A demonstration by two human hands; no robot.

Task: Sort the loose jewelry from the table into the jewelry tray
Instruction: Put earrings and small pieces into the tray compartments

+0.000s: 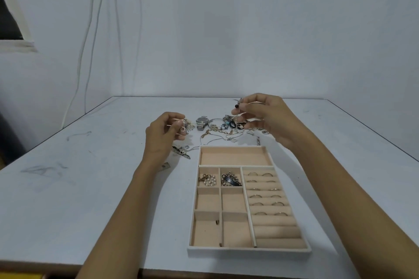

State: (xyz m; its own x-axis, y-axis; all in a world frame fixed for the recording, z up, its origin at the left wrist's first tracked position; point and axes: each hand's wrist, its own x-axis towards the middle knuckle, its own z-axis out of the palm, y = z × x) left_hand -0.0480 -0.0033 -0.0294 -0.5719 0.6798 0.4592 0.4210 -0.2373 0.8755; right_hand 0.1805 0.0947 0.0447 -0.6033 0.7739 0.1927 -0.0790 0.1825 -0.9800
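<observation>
The jewelry tray (249, 250) lies on the worktop (90, 188), long axis running near to far. Past its far-left corner, the left hand (162, 136) pinches a small gold piece (182, 129) in its grip. Past its far edge, the right hand (265, 115) pinches a black-beaded piece (236, 106), the bead jutting left of the grip.

Single head-worn view (wide-angle), looking forward and down over the table (90, 188); jewelry tray (249, 250) close below, wall (249, 41) filling the upper half.

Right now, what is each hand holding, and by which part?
Left hand pinches a small gold piece; right hand pinches a dark-beaded piece. Which part of each cannot be told.
</observation>
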